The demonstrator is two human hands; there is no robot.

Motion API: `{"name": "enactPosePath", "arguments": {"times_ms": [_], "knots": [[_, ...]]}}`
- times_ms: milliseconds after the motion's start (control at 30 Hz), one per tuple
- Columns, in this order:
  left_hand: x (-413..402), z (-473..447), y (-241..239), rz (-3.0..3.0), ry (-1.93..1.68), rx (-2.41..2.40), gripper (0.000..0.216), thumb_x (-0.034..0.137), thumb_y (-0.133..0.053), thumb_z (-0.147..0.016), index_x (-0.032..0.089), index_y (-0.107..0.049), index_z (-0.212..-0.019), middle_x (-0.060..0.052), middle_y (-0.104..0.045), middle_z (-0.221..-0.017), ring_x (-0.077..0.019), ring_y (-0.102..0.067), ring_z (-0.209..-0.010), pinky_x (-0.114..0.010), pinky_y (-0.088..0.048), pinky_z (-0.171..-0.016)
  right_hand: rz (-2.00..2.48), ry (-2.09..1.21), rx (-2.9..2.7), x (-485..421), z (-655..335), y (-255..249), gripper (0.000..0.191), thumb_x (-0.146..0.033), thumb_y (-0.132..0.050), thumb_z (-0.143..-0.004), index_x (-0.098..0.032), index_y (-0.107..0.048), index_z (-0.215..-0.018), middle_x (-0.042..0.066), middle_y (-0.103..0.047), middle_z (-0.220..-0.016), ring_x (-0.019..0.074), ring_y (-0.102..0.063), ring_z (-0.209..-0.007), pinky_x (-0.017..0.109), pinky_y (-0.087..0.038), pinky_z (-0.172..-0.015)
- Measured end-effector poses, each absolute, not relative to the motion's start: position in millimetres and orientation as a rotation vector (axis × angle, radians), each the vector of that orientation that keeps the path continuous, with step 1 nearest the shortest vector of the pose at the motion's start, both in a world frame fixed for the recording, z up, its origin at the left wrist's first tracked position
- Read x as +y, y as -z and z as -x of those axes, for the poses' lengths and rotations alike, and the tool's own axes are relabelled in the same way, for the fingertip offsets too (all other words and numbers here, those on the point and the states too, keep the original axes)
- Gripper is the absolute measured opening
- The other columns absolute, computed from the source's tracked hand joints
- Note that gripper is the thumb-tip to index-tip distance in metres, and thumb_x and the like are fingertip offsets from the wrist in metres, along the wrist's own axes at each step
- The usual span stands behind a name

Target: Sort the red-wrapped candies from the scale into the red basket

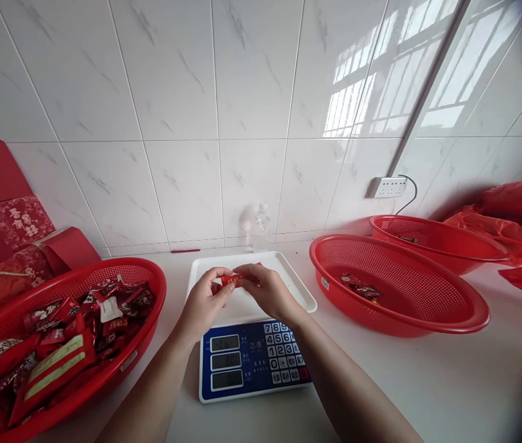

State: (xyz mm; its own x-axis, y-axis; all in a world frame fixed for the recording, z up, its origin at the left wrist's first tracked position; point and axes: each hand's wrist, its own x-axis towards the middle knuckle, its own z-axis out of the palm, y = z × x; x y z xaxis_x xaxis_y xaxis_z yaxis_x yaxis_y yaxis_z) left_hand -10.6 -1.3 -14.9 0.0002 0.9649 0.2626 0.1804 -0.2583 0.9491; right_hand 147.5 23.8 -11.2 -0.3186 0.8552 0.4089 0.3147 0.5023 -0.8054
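Note:
Both hands meet over the white tray (295, 289) of a digital scale (258, 369). Between them is a small red wrapped packet (232, 280), which looks like a candy. My left hand (206, 295) is closed on its left end, thumb and fingers pinching. The fingers of my right hand (267, 288) are closed on the other end and partly cover it. In front of the tray lies the scale's blue panel, with three displays on the left and number keys on the right, some hidden by my right forearm.
A red basket (150, 277) full of red snack packets stands at left, before red gift boxes (21, 221). On the right are a red basket (468, 311) with a few packets and another basket (477, 246) behind it. A clear bottle (261, 227) stands by the tiled wall.

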Motion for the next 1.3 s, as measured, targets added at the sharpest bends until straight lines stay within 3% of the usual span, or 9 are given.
{"name": "enactPosePath", "arguments": {"times_ms": [100,267,367,533,667,867,1000,1167,1300], "knots": [[2.2,16.7,16.2,-1.468,-1.459,1.336,0.032,0.014,-0.059,-0.07,0.024,-0.061,-0.101,-0.004,-0.06,-0.106,-0.013,-0.053,-0.071,-0.028,-0.044,-0.069,1.099,-0.563,-1.924,30.0,-147.4,18.9,0.022,-0.018,-0.049,-0.087,-0.018,-0.068,-0.099,0.006,-0.07,-0.092,0.0185,-0.063,-0.084,0.034,-0.049,-0.077],[7.0,22.0,16.0,-1.335,-1.477,1.199,0.037,0.005,-0.046,-0.065,0.023,-0.054,-0.095,-0.005,-0.056,-0.114,-0.0181,-0.051,-0.114,-0.032,-0.04,-0.094,1.179,-0.372,-2.066,39.1,-147.4,30.1,0.038,-0.008,-0.048,-0.085,-0.02,-0.062,-0.118,0.011,-0.062,-0.124,0.0226,-0.059,-0.11,0.039,-0.047,-0.092],[6.4,19.1,14.6,-1.277,-1.472,1.136,0.045,0.004,-0.045,-0.062,0.024,-0.051,-0.102,-0.006,-0.053,-0.122,-0.0176,-0.046,-0.123,-0.033,-0.036,-0.1,1.171,-0.381,-2.057,34.4,-149.0,24.2,0.036,-0.01,-0.051,-0.085,-0.02,-0.063,-0.117,0.011,-0.062,-0.123,0.0224,-0.06,-0.108,0.039,-0.048,-0.091],[-0.9,11.4,9.1,-1.001,-1.349,0.889,0.081,0.002,-0.044,-0.049,0.031,-0.044,-0.125,-0.005,-0.053,-0.125,-0.0167,-0.054,-0.109,-0.027,-0.044,-0.083,0.8,-0.598,-2.095,14.0,-145.7,9.7,0.033,-0.016,-0.054,-0.087,-0.025,-0.061,-0.117,0.006,-0.065,-0.114,0.0174,-0.061,-0.1,0.033,-0.051,-0.083],[-7.1,7.2,5.3,-0.916,-1.284,0.842,0.091,0.002,-0.043,-0.045,0.035,-0.042,-0.129,-0.003,-0.053,-0.128,-0.0169,-0.056,-0.103,-0.024,-0.045,-0.071,0.62,-0.618,-2.128,4.4,-138.5,8.9,0.026,-0.015,-0.052,-0.089,-0.023,-0.063,-0.111,0.007,-0.064,-0.111,0.0165,-0.059,-0.098,0.031,-0.049,-0.08],[-7.5,0.8,12.2,-1.104,-1.336,0.944,0.083,0.003,-0.048,-0.055,0.031,-0.038,-0.133,-0.009,-0.046,-0.134,-0.025,-0.045,-0.125,-0.034,-0.043,-0.088,0.787,-0.658,-2.116,6.6,-145.6,4.8,0.016,-0.016,-0.052,-0.087,-0.022,-0.065,-0.094,0.002,-0.064,-0.089,0.0139,-0.058,-0.079,0.028,-0.047,-0.071],[-8.7,3.0,15.9,-1.508,-1.52,1.133,0.068,0.004,-0.052,-0.068,0.026,-0.042,-0.131,-0.009,-0.043,-0.14,-0.0249,-0.03,-0.137,-0.044,-0.027,-0.108,1.047,-0.496,-2.251,19.6,-159.9,9.0,0.016,-0.015,-0.052,-0.083,-0.021,-0.066,-0.087,0.004,-0.065,-0.086,0.0175,-0.06,-0.077,0.032,-0.047,-0.071],[-12.9,20.6,5.2,-1.858,-1.437,1.217,0.047,0.011,-0.052,-0.078,0.026,-0.053,-0.122,-0.006,-0.05,-0.135,-0.0234,-0.041,-0.129,-0.041,-0.029,-0.109,1.173,-0.254,-2.427,38.0,-168.3,26.7,0.035,0.001,-0.048,-0.074,-0.025,-0.071,-0.085,0.007,-0.067,-0.108,0.024,-0.059,-0.103,0.04,-0.045,-0.088],[-4.8,55.0,-7.2,-2.011,-1.128,1.567,0.043,0.008,-0.054,-0.075,0.026,-0.06,-0.114,-0.005,-0.057,-0.128,-0.023,-0.05,-0.122,-0.036,-0.035,-0.104,1.234,-0.219,-2.451,45.3,-171.4,30.5,0.035,-0.002,-0.048,-0.078,-0.024,-0.072,-0.089,0.007,-0.066,-0.117,0.0253,-0.055,-0.114,0.043,-0.043,-0.095]]}}
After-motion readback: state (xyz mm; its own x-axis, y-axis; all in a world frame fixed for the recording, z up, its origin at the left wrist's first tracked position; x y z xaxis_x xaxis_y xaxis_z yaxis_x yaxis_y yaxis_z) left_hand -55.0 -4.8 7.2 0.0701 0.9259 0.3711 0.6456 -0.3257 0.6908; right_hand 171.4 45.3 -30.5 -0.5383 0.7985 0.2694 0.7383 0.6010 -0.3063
